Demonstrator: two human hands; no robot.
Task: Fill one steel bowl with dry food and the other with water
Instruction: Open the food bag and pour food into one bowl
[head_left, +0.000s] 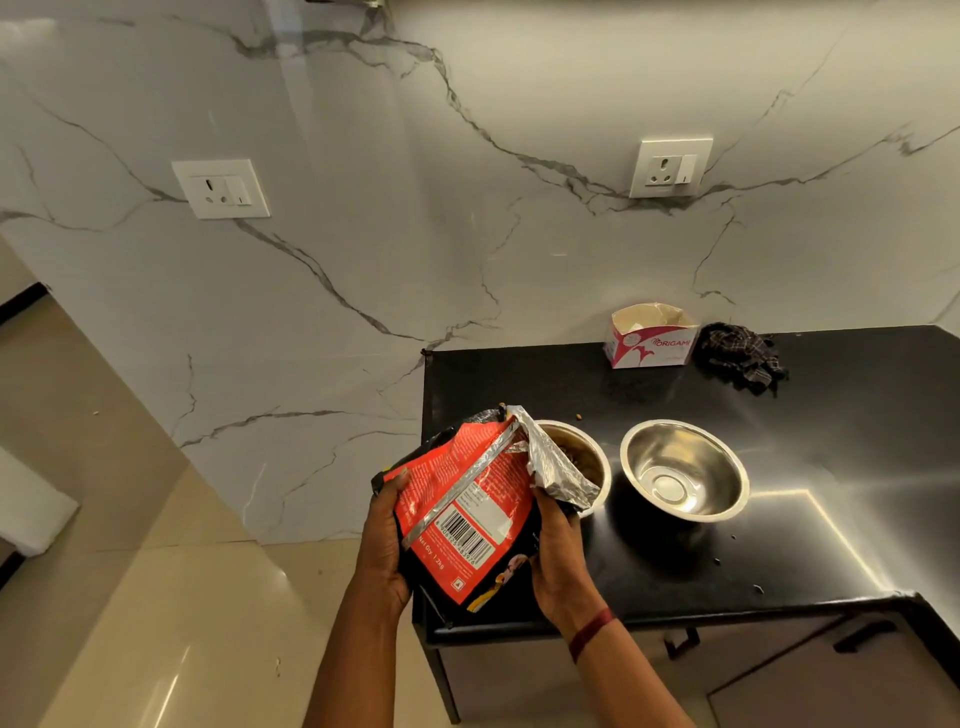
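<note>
The black counter (675, 571) carries everything, and the work is at its left edge. There the red-and-black food bag (457, 519) is held tilted, its torn foil mouth drooping over the near rim of the food bowl (582, 452). That bowl shows brown kibble inside, though the foil hides how full it is. The empty bowl (683, 470) sits just beside it, further from the left edge, dry and shining, and I'd guess it is meant for the water. The left grip (382, 551) is wrapped round the bag's lower side, and the right grip (558, 551) clasps the other side just under the mouth. From where I stand, the trick is to let the right grip steer the foil lip over the middle of the bowl while the left raises the bag's bottom slowly (a crumpled mouth like that tends to let go all in a rush). One stray pellet (578, 416) lies on the counter behind the food bowl, and there are specks nearer the front edge, so a low, gentle pour looks wise.
</note>
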